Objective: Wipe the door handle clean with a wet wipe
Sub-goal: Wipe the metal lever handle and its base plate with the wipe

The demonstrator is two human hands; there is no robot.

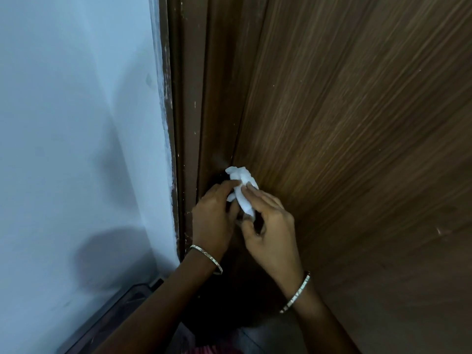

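A crumpled white wet wipe (pixel 241 186) is pinched between both of my hands, close to the edge of the brown wooden door (pixel 344 123). My left hand (pixel 213 218) grips its lower left part with thumb and fingers. My right hand (pixel 270 226) holds the wipe from the right, fingertips pressed on it. The door handle is hidden behind my hands and the wipe; only a dark gap shows between my palms. Each wrist wears a thin metal bangle.
A dark brown door frame (pixel 189 123) runs up the middle, with a pale blue wall (pixel 76 123) to its left. A dark skirting edge (pixel 115 310) lies at the lower left by the floor.
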